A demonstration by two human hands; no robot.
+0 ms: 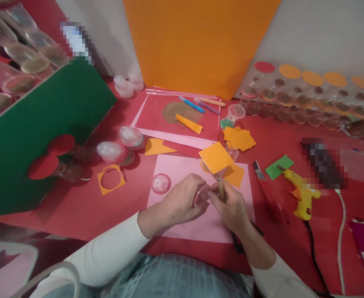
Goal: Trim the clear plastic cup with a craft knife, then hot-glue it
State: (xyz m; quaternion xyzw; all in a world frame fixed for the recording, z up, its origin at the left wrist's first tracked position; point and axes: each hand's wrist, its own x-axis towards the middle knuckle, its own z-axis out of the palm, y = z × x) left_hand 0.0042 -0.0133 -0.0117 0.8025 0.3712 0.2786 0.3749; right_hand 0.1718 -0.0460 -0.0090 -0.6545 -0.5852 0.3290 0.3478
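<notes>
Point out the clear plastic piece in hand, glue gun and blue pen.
Clear plastic piece point(202, 196): head view, its exposed middle.
Glue gun point(306, 196): head view, yellow body.
Blue pen point(191, 104): head view, middle of barrel.

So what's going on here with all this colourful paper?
A person's left hand holds a small clear plastic cup above a pink sheet. The right hand grips a slim pen-like tool, tip up, with its fingers at the cup too. A pink-rimmed clear piece lies nearby. The yellow glue gun lies off to the right.
</notes>
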